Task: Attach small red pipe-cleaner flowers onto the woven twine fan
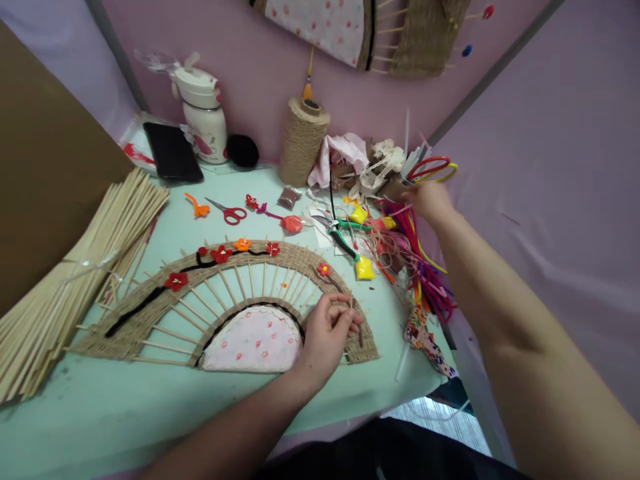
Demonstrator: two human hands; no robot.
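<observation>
A half-round woven fan piece (150, 303) of jute band, wooden spokes and a pink dotted fabric centre (253, 343) lies on the pale green table (150, 407). Small red and orange flowers (221, 253) and a black cord run along its band. My left hand (327, 333) rests on the fan's right end, fingers pinched on the jute weave there. My right hand (427, 199) reaches to the back right into a heap of coloured cords (420, 260), next to red and yellow handled scissors (430, 168); its fingers are hidden.
A bundle of wooden sticks (65, 280) lies at the left. At the back stand a jute twine spool (303, 140), a white jug (203, 113) and a black phone (173, 152). Small red scissors (227, 212), green-handled pliers (343, 233) and yellow pieces (364, 268) lie mid-table. Another fan (350, 30) hangs on the pink wall.
</observation>
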